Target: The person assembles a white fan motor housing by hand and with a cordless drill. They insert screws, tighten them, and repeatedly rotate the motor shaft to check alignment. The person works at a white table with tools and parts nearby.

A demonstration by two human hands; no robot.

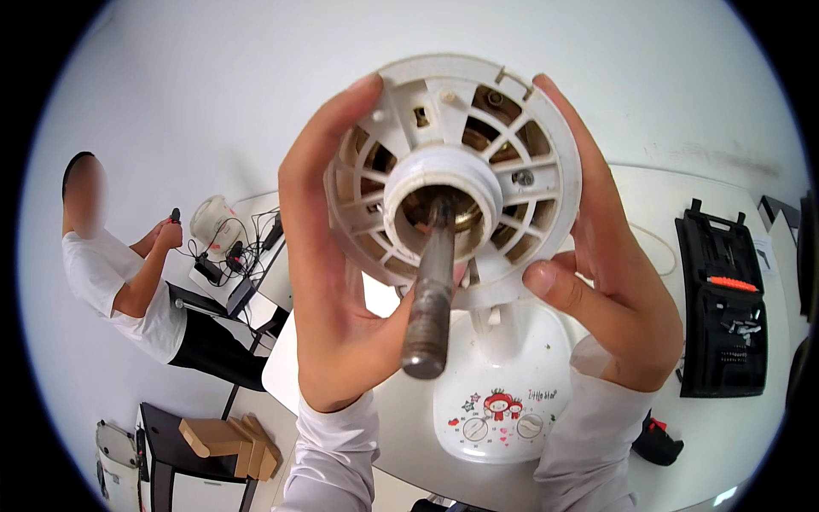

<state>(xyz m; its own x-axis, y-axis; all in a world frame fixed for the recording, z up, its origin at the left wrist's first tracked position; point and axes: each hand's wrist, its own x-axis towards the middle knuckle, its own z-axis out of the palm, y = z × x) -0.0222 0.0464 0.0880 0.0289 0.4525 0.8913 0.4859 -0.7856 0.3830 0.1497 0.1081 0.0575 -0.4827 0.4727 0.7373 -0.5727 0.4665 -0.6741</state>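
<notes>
Close in front of me is the round white motor housing (533,247) of an electric fan, its slotted face turned toward me. A worn metal shaft (433,294) juts out of the central collar toward me. My left hand (320,256) wraps the housing's left side, its thumb low near the shaft. On the right side, my right hand (610,273) grips the rim, with the thumb at the lower edge. Below the housing, the white fan base (499,375) with two dials and cartoon decoration stands on the white table (409,444).
An open black tool case (721,341) with bits and an orange-handled screwdriver (731,283) lies at the right. Near the right sleeve is a small black-and-red object (657,444). At left, a person (136,282) stands beside a table with tangled cables (230,256). Cardboard boxes (230,444) sit lower left.
</notes>
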